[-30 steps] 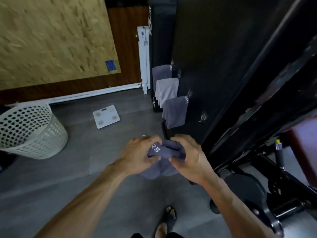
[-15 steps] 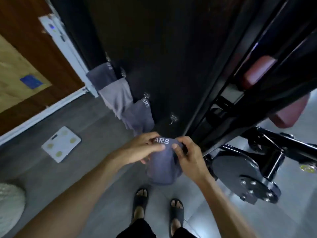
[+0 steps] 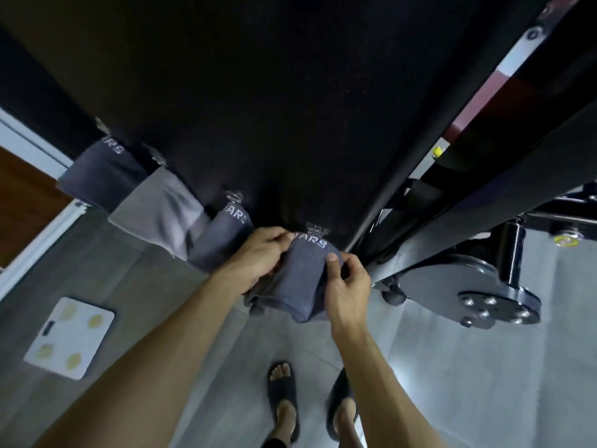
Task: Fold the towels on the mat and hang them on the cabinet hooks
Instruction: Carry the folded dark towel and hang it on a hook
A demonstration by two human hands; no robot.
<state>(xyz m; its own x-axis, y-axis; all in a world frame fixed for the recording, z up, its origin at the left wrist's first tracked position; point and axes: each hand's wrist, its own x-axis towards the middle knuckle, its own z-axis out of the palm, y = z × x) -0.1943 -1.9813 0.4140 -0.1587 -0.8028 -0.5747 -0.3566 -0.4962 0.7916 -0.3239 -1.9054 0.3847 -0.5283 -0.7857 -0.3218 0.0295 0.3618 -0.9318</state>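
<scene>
Matt dark grey cloth towel (image 3: pixel 298 279), shiny metal hook (image 3: pixel 317 230), matt black cabinet (image 3: pixel 258 92), smooth white scale (image 3: pixel 69 337)

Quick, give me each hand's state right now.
Left hand: grips the folded dark towel.
Right hand: pinches the same towel.

"ARS" on held towel (image 3: pixel 298 276), hung towel (image 3: pixel 226 237).

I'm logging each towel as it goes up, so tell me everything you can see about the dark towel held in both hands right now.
The towel is dark blue-grey, soft-looking cloth, folded into a narrow hanging bundle with white stitched letters "ARS" visible near its top. Its upper end is raised to the metal hook on the black cabinet; whether it is hooked cannot be told. The left hand grips its upper left side, and the right hand pinches its right edge, thumb on the front. Its lower fold hangs free above the floor.
</scene>
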